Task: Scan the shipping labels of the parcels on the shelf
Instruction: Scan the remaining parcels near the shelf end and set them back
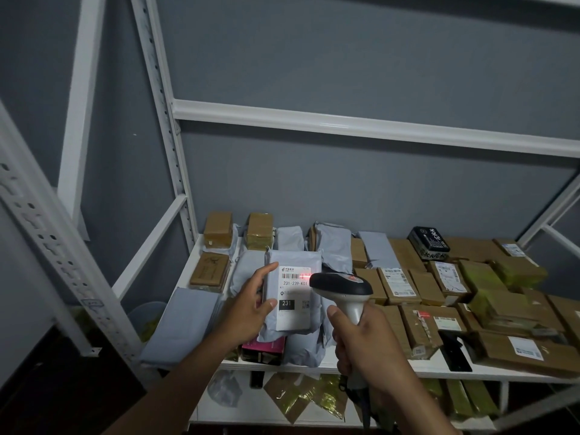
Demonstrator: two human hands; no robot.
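The left hand (pixel 251 304) holds a grey poly-mailer parcel (pixel 293 296) upright over the shelf (pixel 314 364), thumb pressed on the front near the lower left of the white shipping label (pixel 293 298) and fingers spread along the parcel's left edge and behind it. The label faces the camera; it shows a barcode near the top, the print "231-239-K01" below it, and a black box reading "231" just beside the thumb tip. A red glow lies on the right end of the barcode.

Just right of that hand, the right hand (pixel 364 343) grips the pale handle of a barcode scanner (pixel 343 291), fingers curled fully round it and thumb up along the side. The scanner's dark head points left at the label, nearly touching the label's right edge. A cable (pixel 361 400) hangs from the handle below the right hand.

Beneath the held parcel a pink and black box (pixel 263 348) lies on the shelf's front edge. Left of the left hand lies a flat grey mailer (pixel 185 324); beyond it sit small brown taped boxes (pixel 216 230). Right of the right hand the shelf is crowded with brown cardboard boxes (pixel 433 328), several bearing white labels, and a black box with white lettering (pixel 428 241) sits at the back. On the lower tier, under both hands, lie yellowish clear bags (pixel 314 397).
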